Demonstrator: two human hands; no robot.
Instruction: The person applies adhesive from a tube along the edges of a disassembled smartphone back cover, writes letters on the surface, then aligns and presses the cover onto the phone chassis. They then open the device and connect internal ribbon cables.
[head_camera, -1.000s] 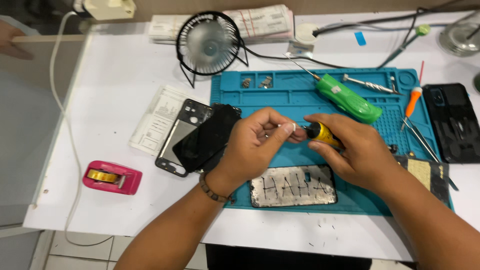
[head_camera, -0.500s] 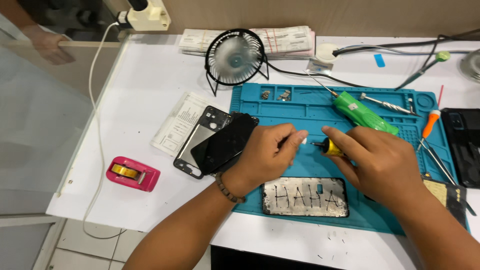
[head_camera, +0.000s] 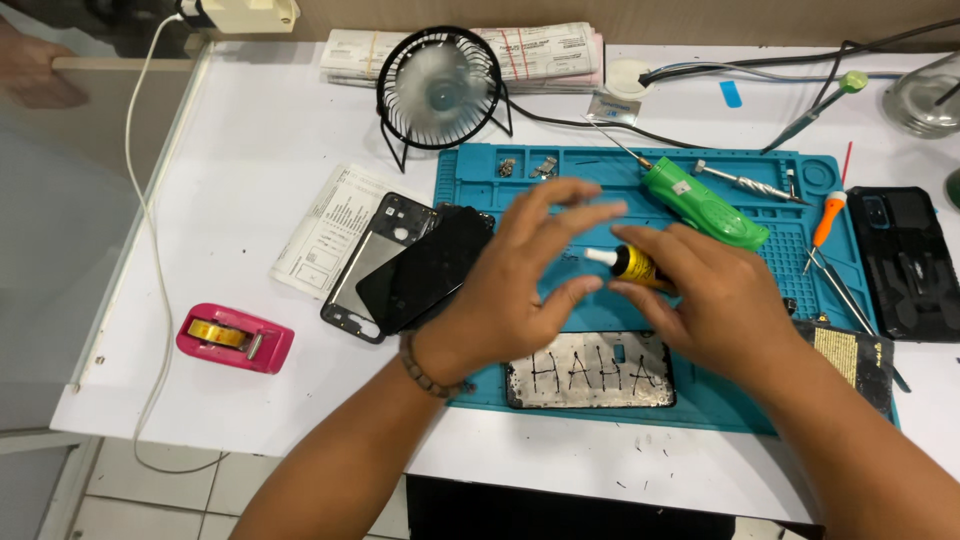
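Right hand (head_camera: 725, 305) is gripping a small yellow glue tube (head_camera: 640, 267), white nozzle aimed toward the left fingertips, likely to keep the tip clear of the blue mat (head_camera: 480, 190). Left hand (head_camera: 515, 290) is hovering beside it, fingers spread and empty. A black phone panel (head_camera: 425, 270) is lying just beyond the left knuckles; a green screwdriver (head_camera: 705, 205) past the right fingers.

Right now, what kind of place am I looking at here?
Most likely a phone repair bench. A blue work mat with parts trays covers the white table, opened phones lie beside it, and the right hand holds a small yellow glue tube.
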